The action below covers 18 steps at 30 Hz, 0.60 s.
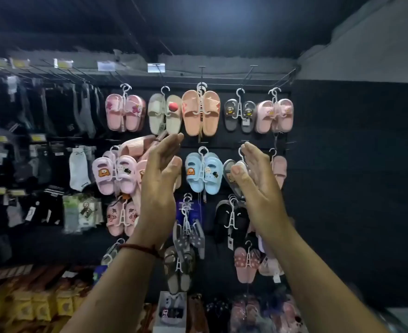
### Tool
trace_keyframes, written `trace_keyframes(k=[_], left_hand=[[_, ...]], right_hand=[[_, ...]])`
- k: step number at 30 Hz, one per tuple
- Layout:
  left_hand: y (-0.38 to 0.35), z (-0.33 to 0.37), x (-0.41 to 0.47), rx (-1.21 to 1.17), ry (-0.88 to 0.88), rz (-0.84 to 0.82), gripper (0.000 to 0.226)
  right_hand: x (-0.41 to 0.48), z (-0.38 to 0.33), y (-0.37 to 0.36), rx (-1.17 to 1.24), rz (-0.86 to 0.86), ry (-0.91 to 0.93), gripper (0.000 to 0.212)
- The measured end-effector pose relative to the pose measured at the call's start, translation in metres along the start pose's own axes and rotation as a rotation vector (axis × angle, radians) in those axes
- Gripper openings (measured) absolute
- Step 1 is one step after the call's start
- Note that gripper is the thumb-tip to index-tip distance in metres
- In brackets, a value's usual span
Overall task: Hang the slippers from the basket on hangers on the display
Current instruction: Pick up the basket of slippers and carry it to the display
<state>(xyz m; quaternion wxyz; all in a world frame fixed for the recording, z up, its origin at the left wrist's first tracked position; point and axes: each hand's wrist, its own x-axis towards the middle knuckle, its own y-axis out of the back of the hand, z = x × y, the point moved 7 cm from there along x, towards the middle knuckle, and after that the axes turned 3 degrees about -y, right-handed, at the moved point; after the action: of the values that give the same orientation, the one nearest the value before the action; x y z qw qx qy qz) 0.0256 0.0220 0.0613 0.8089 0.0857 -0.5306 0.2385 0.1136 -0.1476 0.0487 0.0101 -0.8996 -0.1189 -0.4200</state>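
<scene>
My left hand and my right hand are raised in front of the slipper display, palms facing each other, fingers straight, holding nothing. Between them hangs a light-blue pair on a white hanger. Above, an orange pair hangs from the top rail. A pink ribbed slipper sits tilted behind my left hand's fingertips. A grey pair is partly hidden by my right hand. No basket is in view.
Several more pairs on white hangers fill the black panel: pink, cream, dark grey, black. Socks hang on racks to the left. Yellow packets lie at the lower left. A dark wall stands on the right.
</scene>
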Motion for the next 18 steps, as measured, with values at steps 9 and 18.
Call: trace_keyframes(k=[9, 18], left_hand=[[0.105, -0.004, -0.001, 0.154, 0.032, 0.033, 0.040], [0.269, -0.037, -0.003, 0.951, 0.107, -0.050, 0.058]], right_hand=[[0.000, 0.007, -0.103, 0.040, -0.100, -0.002, 0.058], [0.005, 0.031, -0.276, -0.170, -0.328, 0.127, 0.063]])
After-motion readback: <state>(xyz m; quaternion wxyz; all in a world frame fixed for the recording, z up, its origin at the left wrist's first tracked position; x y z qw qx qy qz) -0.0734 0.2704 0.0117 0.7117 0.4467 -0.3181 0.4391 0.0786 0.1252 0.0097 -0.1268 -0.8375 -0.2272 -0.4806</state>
